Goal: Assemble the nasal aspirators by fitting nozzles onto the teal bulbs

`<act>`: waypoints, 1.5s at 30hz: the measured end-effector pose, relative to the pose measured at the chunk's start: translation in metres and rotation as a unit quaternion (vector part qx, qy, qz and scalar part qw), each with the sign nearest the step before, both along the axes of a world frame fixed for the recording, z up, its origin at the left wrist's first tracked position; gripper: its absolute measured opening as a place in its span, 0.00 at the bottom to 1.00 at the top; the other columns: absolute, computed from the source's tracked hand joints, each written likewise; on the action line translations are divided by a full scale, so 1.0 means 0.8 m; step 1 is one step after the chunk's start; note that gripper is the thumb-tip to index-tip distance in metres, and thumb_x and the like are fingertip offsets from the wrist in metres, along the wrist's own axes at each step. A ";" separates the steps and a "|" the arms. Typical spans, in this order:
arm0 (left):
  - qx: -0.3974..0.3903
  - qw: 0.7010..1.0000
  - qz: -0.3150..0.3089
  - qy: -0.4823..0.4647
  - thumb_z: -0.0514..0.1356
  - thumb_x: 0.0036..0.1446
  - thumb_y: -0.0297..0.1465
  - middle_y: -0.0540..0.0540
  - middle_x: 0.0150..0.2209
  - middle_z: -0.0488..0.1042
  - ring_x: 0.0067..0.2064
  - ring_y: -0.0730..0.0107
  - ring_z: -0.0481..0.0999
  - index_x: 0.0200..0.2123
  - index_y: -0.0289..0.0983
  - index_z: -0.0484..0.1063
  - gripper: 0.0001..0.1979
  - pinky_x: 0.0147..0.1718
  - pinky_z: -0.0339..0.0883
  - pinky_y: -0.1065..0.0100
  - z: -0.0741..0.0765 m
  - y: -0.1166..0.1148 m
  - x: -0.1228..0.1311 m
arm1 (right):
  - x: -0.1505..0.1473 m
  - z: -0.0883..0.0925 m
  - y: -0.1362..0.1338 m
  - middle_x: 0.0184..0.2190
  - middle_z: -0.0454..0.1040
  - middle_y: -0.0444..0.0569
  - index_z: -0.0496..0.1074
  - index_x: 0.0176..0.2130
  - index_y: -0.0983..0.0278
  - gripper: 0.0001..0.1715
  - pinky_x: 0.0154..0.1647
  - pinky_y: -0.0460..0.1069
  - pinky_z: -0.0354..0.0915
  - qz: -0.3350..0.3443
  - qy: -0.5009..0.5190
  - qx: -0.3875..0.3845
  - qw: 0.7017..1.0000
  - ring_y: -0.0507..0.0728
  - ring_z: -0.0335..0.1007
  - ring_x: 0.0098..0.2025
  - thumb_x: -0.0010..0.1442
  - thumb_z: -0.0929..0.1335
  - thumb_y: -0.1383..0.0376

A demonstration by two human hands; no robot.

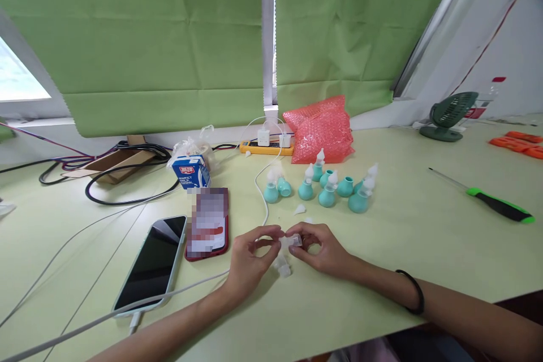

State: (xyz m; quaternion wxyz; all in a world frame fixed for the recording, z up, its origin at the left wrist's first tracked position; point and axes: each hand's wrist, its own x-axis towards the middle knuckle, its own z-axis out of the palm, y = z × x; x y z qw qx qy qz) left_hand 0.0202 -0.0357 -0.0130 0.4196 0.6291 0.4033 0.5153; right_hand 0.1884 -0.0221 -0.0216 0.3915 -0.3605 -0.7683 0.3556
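Note:
Between my two hands is a small clear plastic nozzle piece (293, 240). My left hand (253, 254) pinches its left end with thumb and forefinger. The fingertips of my right hand (320, 249) close on its right end. Just below, another translucent plastic piece (283, 266) lies on the table. Beyond my hands stand several teal rubber bulbs (327, 197), some fitted with translucent pointed tips and some with bare openings. A loose white tip (300, 209) rests on the table in front of them.
Two phones (153, 263) lie to the left, with a white cable across one. Behind are a blue milk carton (192, 172), a yellow power strip (258, 150) and a red bubble-wrap bag (321, 133). Rightward are a screwdriver (498, 203) and a green fan (452, 113).

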 end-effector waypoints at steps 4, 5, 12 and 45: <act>0.013 1.000 -0.010 -0.007 0.59 0.46 0.23 0.46 0.32 0.76 0.35 0.69 0.75 0.37 0.34 0.70 0.12 0.38 0.70 0.67 0.001 -0.004 0.001 | 0.001 -0.003 0.000 0.25 0.67 0.44 0.66 0.36 0.65 0.10 0.25 0.43 0.64 0.010 -0.009 0.004 1.000 0.47 0.62 0.23 0.50 0.64 0.67; 0.016 1.000 -0.013 -0.009 0.59 0.46 0.22 0.46 0.32 0.76 0.35 0.69 0.75 0.38 0.35 0.70 0.12 0.39 0.70 0.67 0.001 -0.004 0.001 | 0.001 -0.003 0.000 0.25 0.67 0.44 0.66 0.36 0.65 0.10 0.25 0.43 0.64 0.011 -0.010 0.001 1.000 0.47 0.62 0.23 0.50 0.64 0.67; 0.011 0.999 -0.003 -0.031 0.58 0.46 0.22 0.46 0.31 0.75 0.34 0.70 0.74 0.33 0.34 0.71 0.08 0.36 0.71 0.69 0.003 -0.006 -0.001 | 0.000 -0.003 -0.001 0.25 0.67 0.44 0.66 0.36 0.65 0.10 0.25 0.43 0.64 0.009 -0.003 -0.023 1.000 0.48 0.61 0.24 0.50 0.65 0.67; 0.228 0.968 -0.042 0.096 0.51 0.49 0.18 0.43 0.36 0.73 0.39 0.67 0.72 0.33 0.36 0.68 0.11 0.38 0.67 0.66 0.011 -0.011 -0.002 | 0.002 -0.005 -0.003 0.22 0.66 0.43 0.66 0.37 0.65 0.10 0.25 0.43 0.63 0.029 0.006 -0.015 0.999 0.48 0.61 0.23 0.51 0.64 0.65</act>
